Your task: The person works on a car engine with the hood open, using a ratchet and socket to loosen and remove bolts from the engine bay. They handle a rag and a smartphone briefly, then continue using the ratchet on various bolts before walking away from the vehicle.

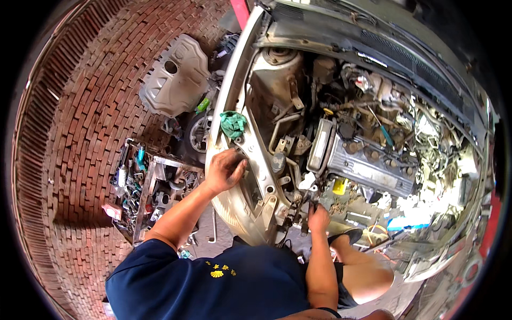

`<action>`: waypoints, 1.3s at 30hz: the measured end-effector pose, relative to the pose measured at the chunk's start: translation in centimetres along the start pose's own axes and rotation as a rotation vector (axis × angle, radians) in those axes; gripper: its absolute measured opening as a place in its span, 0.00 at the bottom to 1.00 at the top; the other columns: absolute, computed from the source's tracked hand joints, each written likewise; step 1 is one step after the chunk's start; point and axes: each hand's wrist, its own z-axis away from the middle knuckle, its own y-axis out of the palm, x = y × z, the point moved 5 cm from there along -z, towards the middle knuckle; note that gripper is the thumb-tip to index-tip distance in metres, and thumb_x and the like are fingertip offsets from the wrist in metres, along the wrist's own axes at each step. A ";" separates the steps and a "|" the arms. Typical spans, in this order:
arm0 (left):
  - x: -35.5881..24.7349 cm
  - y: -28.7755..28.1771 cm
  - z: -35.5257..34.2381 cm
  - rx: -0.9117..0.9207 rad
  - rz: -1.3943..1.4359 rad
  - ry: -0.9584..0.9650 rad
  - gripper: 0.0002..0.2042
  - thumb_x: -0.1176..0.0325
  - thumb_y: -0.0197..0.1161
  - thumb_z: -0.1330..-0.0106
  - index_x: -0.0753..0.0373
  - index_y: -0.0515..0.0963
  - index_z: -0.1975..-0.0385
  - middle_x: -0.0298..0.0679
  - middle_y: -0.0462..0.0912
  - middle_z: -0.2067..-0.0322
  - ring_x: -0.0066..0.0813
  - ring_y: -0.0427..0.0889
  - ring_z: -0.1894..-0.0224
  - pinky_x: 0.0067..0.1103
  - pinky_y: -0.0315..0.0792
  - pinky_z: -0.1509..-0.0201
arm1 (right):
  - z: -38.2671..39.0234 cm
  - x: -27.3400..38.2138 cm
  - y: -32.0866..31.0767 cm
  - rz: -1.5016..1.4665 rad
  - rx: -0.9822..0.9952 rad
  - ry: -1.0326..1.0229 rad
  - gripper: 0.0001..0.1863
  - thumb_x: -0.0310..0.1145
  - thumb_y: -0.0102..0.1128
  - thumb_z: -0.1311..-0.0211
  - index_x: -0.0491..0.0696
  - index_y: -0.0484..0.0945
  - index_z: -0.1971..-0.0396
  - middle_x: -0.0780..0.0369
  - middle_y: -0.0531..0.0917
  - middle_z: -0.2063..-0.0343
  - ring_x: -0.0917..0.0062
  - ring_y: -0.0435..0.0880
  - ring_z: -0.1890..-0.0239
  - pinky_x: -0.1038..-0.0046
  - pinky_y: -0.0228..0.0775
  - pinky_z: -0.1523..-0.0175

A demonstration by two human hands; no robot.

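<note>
Red brickwork (101, 106) left of an open car engine bay (269, 82). Dark narrow fittings (304, 213) at the bay's front edge; right hand (319, 217) at them, grip hidden, can't tell. Left hand (226, 169) curled on the pale metallic fender (233, 90); can't tell if holding. Crumpled green cloth (233, 124) just beyond. Reads as mid-work on fittings; next likely needs steady fingers.

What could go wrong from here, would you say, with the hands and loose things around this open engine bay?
The blue-handled screwdriver lying over the engine could slip down among the parts. The right hand, in close beside dark fittings, might get scraped or pinched. The green rag, bunched near the left hand, could be knocked into the bay.
</note>
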 end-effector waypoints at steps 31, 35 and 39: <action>-0.6 -1.2 0.2 0.009 0.038 -0.028 0.03 0.74 0.68 0.39 0.65 0.80 0.71 0.45 0.78 0.77 0.47 0.79 0.74 0.34 0.75 0.67 | 0.2 0.7 1.5 0.341 0.035 0.075 0.19 0.46 0.58 0.27 0.43 0.84 0.66 0.49 0.88 0.68 0.52 0.89 0.64 0.50 0.80 0.58; -0.5 -0.9 0.2 -0.022 0.024 -0.022 0.04 0.72 0.67 0.37 0.65 0.82 0.70 0.45 0.78 0.77 0.46 0.79 0.75 0.34 0.75 0.67 | -0.5 -0.9 1.1 0.284 0.012 -0.024 0.23 0.52 0.59 0.29 0.44 0.84 0.66 0.48 0.88 0.68 0.51 0.89 0.63 0.50 0.80 0.56; -0.5 -1.3 0.4 -0.017 0.013 -0.044 0.05 0.71 0.66 0.36 0.65 0.81 0.70 0.43 0.74 0.79 0.45 0.76 0.77 0.34 0.71 0.70 | -2.1 -0.7 -2.2 0.247 0.239 0.023 0.35 0.66 0.63 0.38 0.42 0.86 0.67 0.45 0.88 0.66 0.47 0.88 0.58 0.49 0.79 0.50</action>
